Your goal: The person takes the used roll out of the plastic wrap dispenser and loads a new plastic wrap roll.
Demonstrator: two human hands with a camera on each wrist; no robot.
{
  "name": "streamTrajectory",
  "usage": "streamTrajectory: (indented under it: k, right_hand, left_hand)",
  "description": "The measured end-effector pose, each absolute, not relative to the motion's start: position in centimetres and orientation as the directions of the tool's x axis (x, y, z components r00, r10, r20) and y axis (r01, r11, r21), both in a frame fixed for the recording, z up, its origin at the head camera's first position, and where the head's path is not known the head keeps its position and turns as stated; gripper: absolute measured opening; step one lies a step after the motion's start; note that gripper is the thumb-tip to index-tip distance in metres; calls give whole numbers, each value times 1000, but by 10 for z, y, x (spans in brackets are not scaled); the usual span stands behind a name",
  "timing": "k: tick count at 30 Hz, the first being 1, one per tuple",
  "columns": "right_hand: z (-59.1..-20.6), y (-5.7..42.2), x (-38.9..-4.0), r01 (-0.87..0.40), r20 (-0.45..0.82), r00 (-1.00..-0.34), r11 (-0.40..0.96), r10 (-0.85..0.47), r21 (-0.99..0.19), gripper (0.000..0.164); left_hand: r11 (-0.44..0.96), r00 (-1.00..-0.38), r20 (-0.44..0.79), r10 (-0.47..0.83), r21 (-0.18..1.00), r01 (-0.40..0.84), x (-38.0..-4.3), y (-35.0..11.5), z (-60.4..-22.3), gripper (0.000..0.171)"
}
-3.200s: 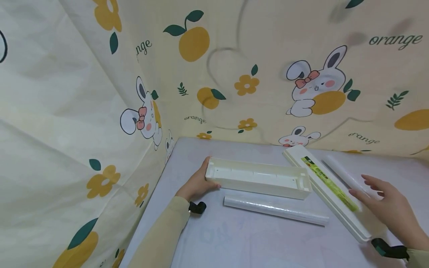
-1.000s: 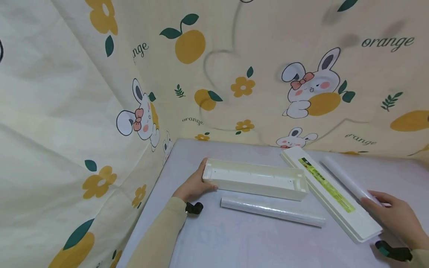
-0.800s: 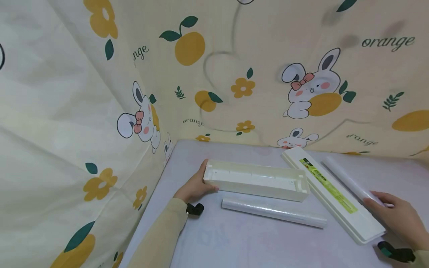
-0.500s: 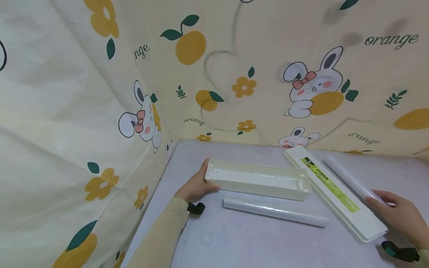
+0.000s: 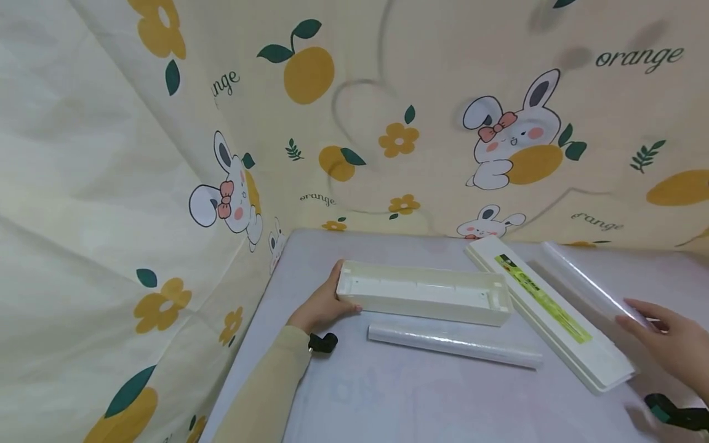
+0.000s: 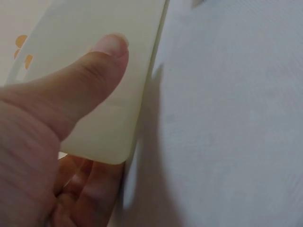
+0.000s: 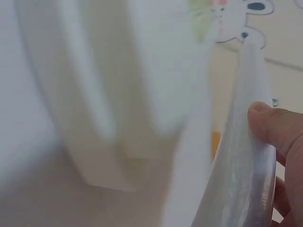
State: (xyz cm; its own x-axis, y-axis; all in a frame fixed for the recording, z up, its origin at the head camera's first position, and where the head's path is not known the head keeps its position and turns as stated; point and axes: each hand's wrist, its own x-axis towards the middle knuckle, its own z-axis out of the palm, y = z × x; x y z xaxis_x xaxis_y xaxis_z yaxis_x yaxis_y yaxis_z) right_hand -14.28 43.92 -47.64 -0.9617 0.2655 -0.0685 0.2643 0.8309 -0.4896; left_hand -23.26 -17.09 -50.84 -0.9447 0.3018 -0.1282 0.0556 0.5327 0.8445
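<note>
My left hand point(image 5: 323, 305) grips the left end of a long, open-topped white box point(image 5: 426, 311). In the left wrist view the thumb point(image 6: 90, 78) presses on the box's side, with the other fingers around its end. My right hand point(image 5: 672, 335) holds the near end of a shiny roll of cling film point(image 5: 592, 283), its thumb point(image 7: 272, 125) on the film in the right wrist view. That roll slants away toward the back wall, with a gap between it and the lid. A second roll of cling film point(image 5: 454, 346) lies on the table in front of the box.
A long white lid point(image 5: 600, 357) with a green and yellow label point(image 5: 543, 298) lies diagonally between the box and my right hand. The white tabletop point(image 5: 421, 406) meets a cloth wall point(image 5: 365, 123) printed with oranges and rabbits at the back and left.
My right hand has come down to the right-hand roll, taken hold of it and shifted it right, away from the lid. My left hand stays on the box.
</note>
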Motion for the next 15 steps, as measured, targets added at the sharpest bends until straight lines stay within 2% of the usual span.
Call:
streamTrajectory:
  k: [2, 6, 15]
  right_hand:
    - [-468, 433, -140, 191, 19, -973, 845, 230, -500, 77]
    - [-452, 416, -139, 101, 103, -979, 859, 175, -501, 68]
    - [-428, 380, -150, 45, 92, -991, 874, 102, -485, 70]
  left_hand:
    - [534, -945, -140, 297, 844, 43, -232, -171, -508, 109]
    - [541, -944, -145, 296, 840, 40, -232, -172, -508, 109]
    - [551, -944, -143, 299, 833, 48, -232, -172, -507, 111]
